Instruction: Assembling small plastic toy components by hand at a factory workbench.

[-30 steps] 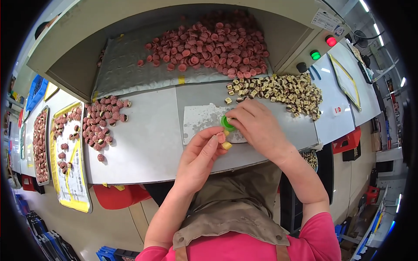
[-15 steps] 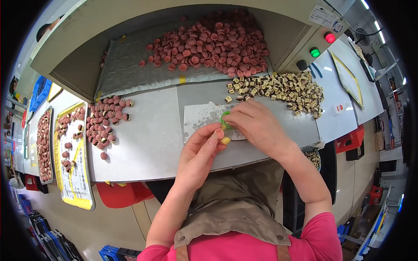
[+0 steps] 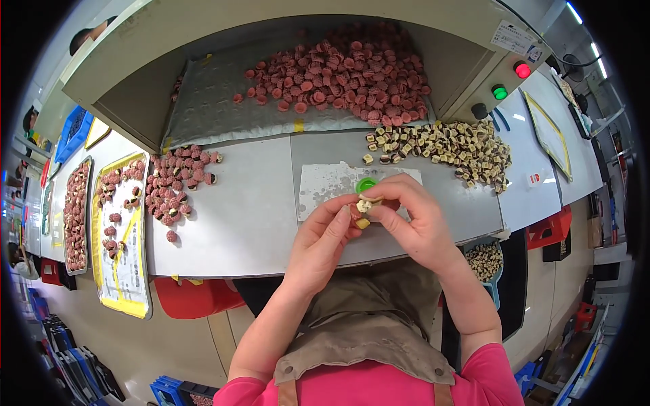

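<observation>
Close together over a white stained board (image 3: 318, 181), my two hands meet in front of me. My left hand (image 3: 317, 240) is closed, pinching a small pink cup-shaped shell (image 3: 354, 212) between thumb and fingers. A yellow fingertip cover (image 3: 363, 223) shows beside it. My right hand (image 3: 421, 227) holds a small cream-and-brown block (image 3: 364, 206) in its fingertips, right at the shell's opening. The fingers hide part of both pieces, so I cannot tell how deep the block sits. Just beyond the fingers, a round green dish-like thing (image 3: 366, 184) rests on the board.
Pink shells (image 3: 338, 78) are heaped inside the housing (image 3: 122, 111) ahead. Cream-and-brown blocks (image 3: 474, 150) lie at right, filled pink pieces (image 3: 169, 186) at left beside a yellow-edged tray (image 3: 139, 308). Below the table edge are a red stool (image 3: 193, 299) and a blue tub (image 3: 498, 289).
My right hand has come back from the green dish and now holds a cream-and-brown block against the shell. The green dish shows fully. The whole view has shifted slightly.
</observation>
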